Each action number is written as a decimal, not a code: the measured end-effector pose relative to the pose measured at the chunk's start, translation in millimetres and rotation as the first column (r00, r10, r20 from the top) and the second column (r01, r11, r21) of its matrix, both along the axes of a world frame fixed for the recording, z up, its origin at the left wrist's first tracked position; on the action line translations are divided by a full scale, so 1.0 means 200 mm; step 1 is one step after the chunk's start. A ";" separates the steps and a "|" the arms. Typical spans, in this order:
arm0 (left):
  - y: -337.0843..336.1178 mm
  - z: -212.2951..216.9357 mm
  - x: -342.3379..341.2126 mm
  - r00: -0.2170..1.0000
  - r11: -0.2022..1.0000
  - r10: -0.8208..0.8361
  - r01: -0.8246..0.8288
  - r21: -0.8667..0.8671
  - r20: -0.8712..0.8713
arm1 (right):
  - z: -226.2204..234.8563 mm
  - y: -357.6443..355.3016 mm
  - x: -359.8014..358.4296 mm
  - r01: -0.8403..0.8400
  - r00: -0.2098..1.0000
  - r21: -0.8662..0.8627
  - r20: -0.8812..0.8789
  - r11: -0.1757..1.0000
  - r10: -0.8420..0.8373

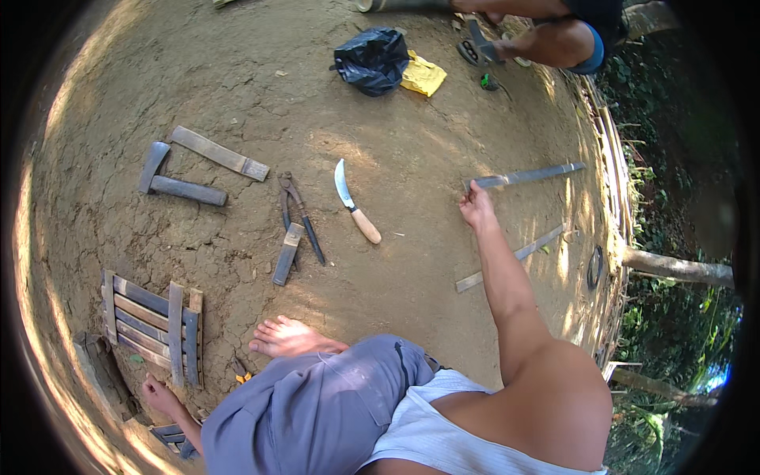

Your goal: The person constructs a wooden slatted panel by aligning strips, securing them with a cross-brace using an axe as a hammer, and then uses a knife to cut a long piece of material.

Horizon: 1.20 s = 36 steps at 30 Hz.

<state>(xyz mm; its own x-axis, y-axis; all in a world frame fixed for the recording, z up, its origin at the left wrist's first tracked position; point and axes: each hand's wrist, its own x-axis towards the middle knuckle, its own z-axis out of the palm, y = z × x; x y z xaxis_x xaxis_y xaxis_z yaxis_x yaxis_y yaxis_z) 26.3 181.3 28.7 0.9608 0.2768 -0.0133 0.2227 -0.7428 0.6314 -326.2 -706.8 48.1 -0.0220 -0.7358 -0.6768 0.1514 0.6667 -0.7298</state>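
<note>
My right hand (476, 207) reaches out to the right, its fingers closed on the near end of a long dark bamboo strip (526, 176) lying along the ground. At the lower left, my left hand (161, 396) is beside a woven panel of bamboo slats (146, 313), its fingers loosely bent and apart with nothing visible in them. A curved knife (365, 225) with a wooden handle lies in the middle. Left of it are pincers (291, 207) with a short bamboo piece (288, 253) across one handle. A second, paler bamboo strip (538, 241) lies partly behind my right forearm.
A hatchet (186, 190) and a flat bamboo piece (222, 154) lie at the left. Farther off are a black plastic bag (372, 62), a yellow packet (423, 75) and another person's leg (550, 43). My bare foot (289, 336) is near the pincers; an orange-handled tool (241, 372) lies beside it.
</note>
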 end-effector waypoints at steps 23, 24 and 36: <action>-0.29 -0.01 -0.02 0.831 0.920 0.323 -0.389 -0.056 -0.453 | 0.10 0.71 0.34 -0.843 0.004 0.034 -0.998 -0.537 -0.069; -0.30 0.02 -0.01 0.832 0.921 0.326 -0.387 -0.048 -0.450 | 0.12 0.81 0.42 -0.836 0.015 -0.009 -1.000 -0.549 -0.006; -0.20 0.08 -0.26 0.890 0.956 0.268 -0.293 -0.010 -0.368 | 0.17 1.76 0.90 -0.801 -0.263 -0.222 -0.704 -0.556 0.660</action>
